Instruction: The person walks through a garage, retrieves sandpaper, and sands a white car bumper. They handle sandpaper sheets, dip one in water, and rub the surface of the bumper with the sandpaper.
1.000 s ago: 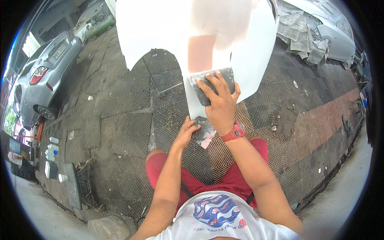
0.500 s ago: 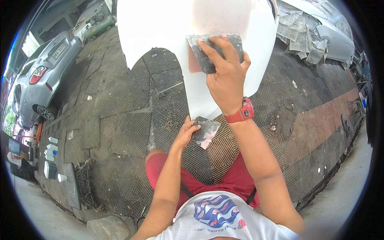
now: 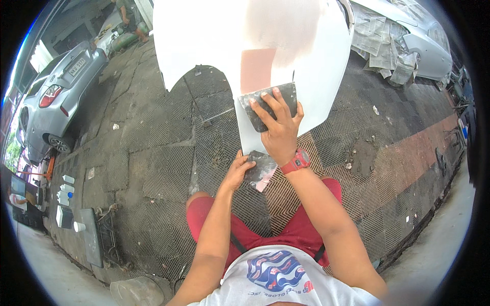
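Note:
A large white car body panel (image 3: 199,35) with a curved cut-out stands before me, its narrow end toward me. My right hand (image 3: 279,133), with a red watch on the wrist, presses a dark, flat spreader (image 3: 290,99) onto that narrow end. Just beyond the spreader is a fresh pink patch of putty (image 3: 256,69), and farther up a dull brownish area (image 3: 280,25). Below the panel's tip, my left hand (image 3: 236,172) grips a second dark flat plate (image 3: 261,164) between thumb and fingers. Pink putty (image 3: 264,182) lies along that plate's near edge.
A silver car (image 3: 66,97) is parked at the left, and another car (image 3: 429,48), partly papered, at the right. White bottles (image 3: 64,196), a white cup (image 3: 79,227) and a dark board (image 3: 92,237) are at lower left. A person (image 3: 126,18) is at far left.
My right hand has drawn the spreader down the panel toward me, uncovering the pink putty patch. My left hand is nearly still. A person has come into view at the far left.

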Motion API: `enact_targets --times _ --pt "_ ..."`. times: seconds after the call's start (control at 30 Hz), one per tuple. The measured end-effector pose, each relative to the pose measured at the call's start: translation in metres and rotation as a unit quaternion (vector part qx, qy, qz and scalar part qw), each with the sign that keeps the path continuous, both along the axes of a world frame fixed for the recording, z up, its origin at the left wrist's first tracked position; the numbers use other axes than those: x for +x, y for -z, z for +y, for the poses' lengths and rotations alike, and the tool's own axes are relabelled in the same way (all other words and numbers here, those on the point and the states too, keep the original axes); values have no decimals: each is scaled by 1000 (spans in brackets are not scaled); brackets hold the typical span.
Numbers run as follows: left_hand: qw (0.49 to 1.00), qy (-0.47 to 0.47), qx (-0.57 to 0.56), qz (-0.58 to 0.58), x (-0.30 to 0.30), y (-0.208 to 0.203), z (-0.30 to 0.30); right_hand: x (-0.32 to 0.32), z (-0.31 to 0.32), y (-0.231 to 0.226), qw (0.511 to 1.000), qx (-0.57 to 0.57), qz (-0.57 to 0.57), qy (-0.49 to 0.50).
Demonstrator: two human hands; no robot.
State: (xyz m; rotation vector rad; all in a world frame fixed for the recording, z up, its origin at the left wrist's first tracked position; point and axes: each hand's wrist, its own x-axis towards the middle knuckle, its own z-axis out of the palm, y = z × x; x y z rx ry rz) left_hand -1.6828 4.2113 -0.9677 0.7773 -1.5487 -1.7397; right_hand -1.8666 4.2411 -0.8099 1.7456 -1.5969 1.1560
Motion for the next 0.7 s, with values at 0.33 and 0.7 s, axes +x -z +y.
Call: enact_targets --times 0.33,0.7 --pt "1000 -12 2 6 -5 -7 9 -9 14 -102 996 -48 -73 10" --pt "1000 -11 24 -7 1 -6 10 8 3 -85 999 12 -37 7"
